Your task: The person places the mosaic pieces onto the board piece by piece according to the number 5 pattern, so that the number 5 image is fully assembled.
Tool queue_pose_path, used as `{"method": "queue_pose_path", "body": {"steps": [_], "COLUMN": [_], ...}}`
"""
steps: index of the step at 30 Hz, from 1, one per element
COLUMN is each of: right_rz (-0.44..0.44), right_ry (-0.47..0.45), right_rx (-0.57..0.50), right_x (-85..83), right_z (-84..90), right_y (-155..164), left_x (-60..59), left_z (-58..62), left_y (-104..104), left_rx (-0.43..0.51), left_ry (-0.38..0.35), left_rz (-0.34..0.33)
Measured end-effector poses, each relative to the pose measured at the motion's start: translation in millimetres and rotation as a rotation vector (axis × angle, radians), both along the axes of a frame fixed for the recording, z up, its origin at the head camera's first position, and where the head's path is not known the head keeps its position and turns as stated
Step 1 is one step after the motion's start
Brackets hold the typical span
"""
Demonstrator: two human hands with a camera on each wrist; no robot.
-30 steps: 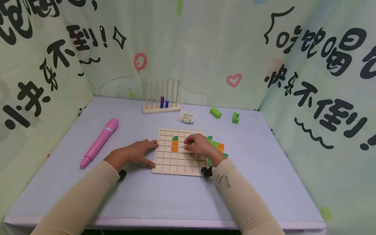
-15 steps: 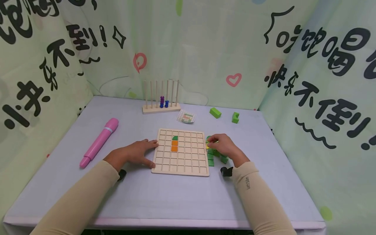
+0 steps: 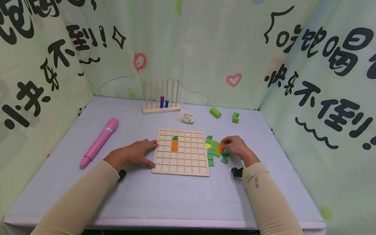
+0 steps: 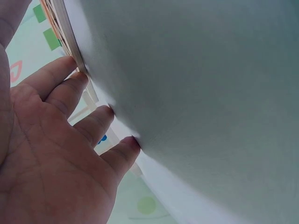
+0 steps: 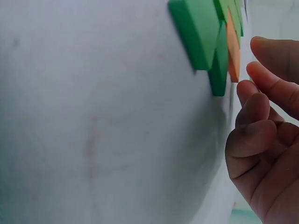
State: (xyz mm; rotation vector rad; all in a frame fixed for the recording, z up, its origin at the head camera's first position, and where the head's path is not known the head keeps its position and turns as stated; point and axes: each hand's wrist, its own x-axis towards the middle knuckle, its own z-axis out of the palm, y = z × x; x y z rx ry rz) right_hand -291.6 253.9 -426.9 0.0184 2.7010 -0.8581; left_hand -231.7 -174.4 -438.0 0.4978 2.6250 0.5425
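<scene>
My left hand [image 3: 136, 152] rests at the left edge of a wooden grid board [image 3: 188, 163], thumb and fingers spread; the left wrist view shows the fingertips of this hand [image 4: 51, 140] against the board's side. On the board lie a green rounded tile [image 3: 175, 138] and two orange square tiles [image 3: 174, 146] in a column. Right of the board my right hand [image 3: 237, 147] is over a loose orange tile [image 3: 220, 148], fingertips at its edge. In the right wrist view, thumb and forefinger stand apart beside the orange tile [image 5: 232, 51], with the other fingers loosely bent.
Several green tiles [image 3: 211, 156] and a yellow tile [image 3: 208, 146] lie right of the board. Behind are a pegged wooden stand [image 3: 161, 109] with beads, a pattern card [image 3: 186, 117] and two green blocks [image 3: 215, 113]. A pink microphone-shaped object [image 3: 98, 143] lies at left.
My right hand has moved right, from above the board to the loose tiles and on to the orange one, uncovering the green and yellow tiles. The left hand has stayed at the board's edge.
</scene>
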Motion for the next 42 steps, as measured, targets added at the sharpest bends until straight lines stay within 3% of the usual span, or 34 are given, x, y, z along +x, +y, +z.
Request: {"method": "queue_pose_path", "body": {"steps": [10, 25, 32, 42], "right_rz": [0.022, -0.014, 0.01, -0.008], "right_ry": [0.01, 0.058, 0.085, 0.063], "right_rx": [0.083, 0.113, 0.142, 0.077], "right_x": [-3.8, -3.3, -3.5, -2.5], "right_z": [-5.6, -4.9, -4.9, -4.5], "right_y": [-2, -9, -12, -7], "left_x": [-0.1, -1.1, -2.8, -0.9], "left_z": [-0.5, 0.0, -1.9, -0.5], "left_y": [0, 2, -1, 0], "left_rx": [-0.003, 0.0, -0.003, -0.005], "left_ry": [-0.002, -0.018, -0.002, -0.009], "left_rz": [-0.005, 0.003, -0.001, -0.005]}}
